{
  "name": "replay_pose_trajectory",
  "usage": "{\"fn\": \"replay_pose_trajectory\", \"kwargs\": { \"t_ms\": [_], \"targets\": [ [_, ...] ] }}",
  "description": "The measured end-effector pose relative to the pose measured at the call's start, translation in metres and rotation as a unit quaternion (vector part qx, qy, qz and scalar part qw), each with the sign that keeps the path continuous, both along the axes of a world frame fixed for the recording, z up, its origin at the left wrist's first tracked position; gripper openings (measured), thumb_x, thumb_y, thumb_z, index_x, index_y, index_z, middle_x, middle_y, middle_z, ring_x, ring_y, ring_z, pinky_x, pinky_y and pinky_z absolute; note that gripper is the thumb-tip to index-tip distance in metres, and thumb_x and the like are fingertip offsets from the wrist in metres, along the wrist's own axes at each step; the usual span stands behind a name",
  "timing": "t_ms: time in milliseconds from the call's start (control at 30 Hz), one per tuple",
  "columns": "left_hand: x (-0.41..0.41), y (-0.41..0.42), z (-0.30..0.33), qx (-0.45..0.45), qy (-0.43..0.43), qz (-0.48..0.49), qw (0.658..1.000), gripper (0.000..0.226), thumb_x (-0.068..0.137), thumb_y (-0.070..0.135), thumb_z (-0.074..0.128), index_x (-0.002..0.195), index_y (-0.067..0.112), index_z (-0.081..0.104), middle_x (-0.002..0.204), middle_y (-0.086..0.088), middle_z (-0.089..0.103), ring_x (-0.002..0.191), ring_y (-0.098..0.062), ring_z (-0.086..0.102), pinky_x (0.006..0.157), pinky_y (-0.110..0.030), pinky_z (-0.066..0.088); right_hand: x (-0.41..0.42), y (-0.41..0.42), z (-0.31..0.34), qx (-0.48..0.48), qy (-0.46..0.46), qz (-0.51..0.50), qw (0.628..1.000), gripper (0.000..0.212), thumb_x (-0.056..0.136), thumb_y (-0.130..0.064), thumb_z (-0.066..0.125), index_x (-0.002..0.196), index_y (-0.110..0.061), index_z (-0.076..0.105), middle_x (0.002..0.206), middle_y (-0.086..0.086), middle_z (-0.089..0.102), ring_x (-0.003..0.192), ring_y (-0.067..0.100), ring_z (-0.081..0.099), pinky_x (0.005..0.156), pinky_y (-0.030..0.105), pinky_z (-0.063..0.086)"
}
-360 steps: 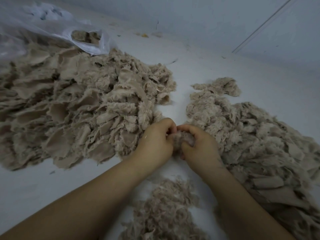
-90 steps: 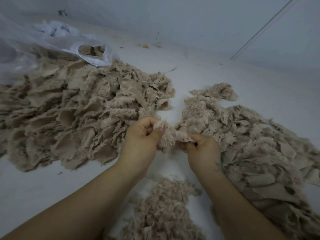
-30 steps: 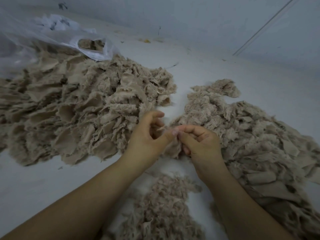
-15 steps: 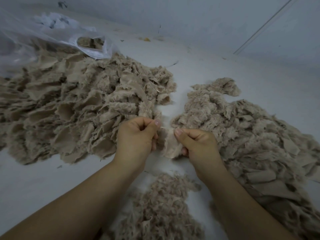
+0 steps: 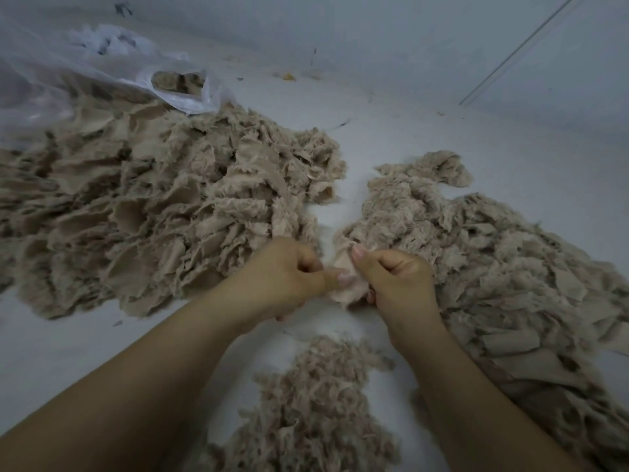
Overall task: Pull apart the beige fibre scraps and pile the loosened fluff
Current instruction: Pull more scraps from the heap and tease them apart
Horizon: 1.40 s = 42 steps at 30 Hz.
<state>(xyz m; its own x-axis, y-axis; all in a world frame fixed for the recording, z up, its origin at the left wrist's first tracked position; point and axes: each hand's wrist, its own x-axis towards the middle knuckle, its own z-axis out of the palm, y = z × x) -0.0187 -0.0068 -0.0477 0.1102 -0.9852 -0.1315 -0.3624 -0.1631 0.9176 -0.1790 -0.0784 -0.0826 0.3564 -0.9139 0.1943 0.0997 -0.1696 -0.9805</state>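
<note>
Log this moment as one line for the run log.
step: pulling scrap | left hand: pinches scrap | right hand: pinches scrap | fluff pile: below hands

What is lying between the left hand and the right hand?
In the head view, one beige scrap, pinched by both the left hand and the right hand.

A single wide-angle camera worn on the head looks forward and steeply down onto a pale grey-white floor (image 5: 391, 137), close above the person's own forearms. The floor's far edge meets a pale grey wall (image 5: 374, 35) along the top of the view.
</note>
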Motion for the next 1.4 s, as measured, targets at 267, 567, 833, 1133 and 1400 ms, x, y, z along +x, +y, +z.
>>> {"fn": "replay_pose_trajectory", "kwargs": {
  "t_ms": [267, 567, 833, 1133, 1400],
  "targets": [
    [0.008, -0.015, 0.001, -0.163, 0.237, 0.233, 0.929, 0.024, 0.100, 0.008, 0.048, 0.081, -0.001, 0.060, 0.058, -0.010, 0.064, 0.039, -0.018, 0.051, 0.037, -0.022, 0.037, 0.002, 0.000, -0.004, 0.018, 0.000, -0.044, 0.999, 0.044, 0.102, -0.027, 0.050, 0.073, -0.003, 0.071, 0.053, 0.004, 0.061, 0.042, 0.008, 0.046, 0.044, 0.019, 0.040],
    [-0.013, -0.033, -0.032, -0.050, -0.266, 0.029, 0.962, 0.026, 0.080, 0.039, 0.075, 0.094, 0.024, 0.059, 0.090, 0.006, 0.051, 0.078, -0.012, 0.056, 0.065, -0.030, 0.048, 0.001, -0.008, -0.006, 0.018, 0.014, -0.066, 0.998, 0.032, 0.107, -0.022, 0.042, 0.093, -0.018, 0.071, 0.084, 0.000, 0.076, 0.041, 0.008, 0.048, 0.042, 0.020, 0.043],
    [-0.021, -0.024, -0.026, -0.163, -0.063, 0.077, 0.982, 0.016, 0.095, 0.002, 0.055, 0.080, -0.003, 0.051, 0.052, -0.013, 0.049, 0.035, -0.004, 0.044, 0.037, -0.018, 0.036, 0.000, -0.019, -0.012, -0.051, 0.279, 0.003, 0.959, 0.031, 0.103, -0.031, 0.047, 0.089, -0.015, 0.069, 0.065, 0.000, 0.068, 0.055, 0.012, 0.065, 0.056, 0.036, 0.058],
    [-0.008, -0.011, -0.017, -0.133, 0.318, 0.088, 0.935, 0.022, 0.083, 0.011, 0.060, 0.061, 0.013, 0.055, 0.054, -0.012, 0.053, 0.032, -0.017, 0.036, 0.039, -0.013, 0.025, -0.004, -0.026, -0.011, -0.033, 0.261, -0.066, 0.963, 0.034, 0.103, -0.033, 0.046, 0.077, -0.038, 0.067, 0.066, -0.009, 0.063, 0.067, 0.017, 0.062, 0.069, 0.039, 0.054],
    [-0.012, -0.009, -0.027, -0.312, -0.266, 0.114, 0.905, 0.009, 0.087, 0.004, 0.063, 0.085, 0.008, 0.070, 0.077, -0.005, 0.060, 0.064, -0.018, 0.057, 0.054, -0.033, 0.048, 0.002, -0.007, -0.005, -0.087, 0.183, -0.048, 0.978, 0.043, 0.092, -0.049, 0.059, 0.073, -0.012, 0.067, 0.058, -0.002, 0.066, 0.046, 0.010, 0.061, 0.050, 0.035, 0.053]
  ]
}}
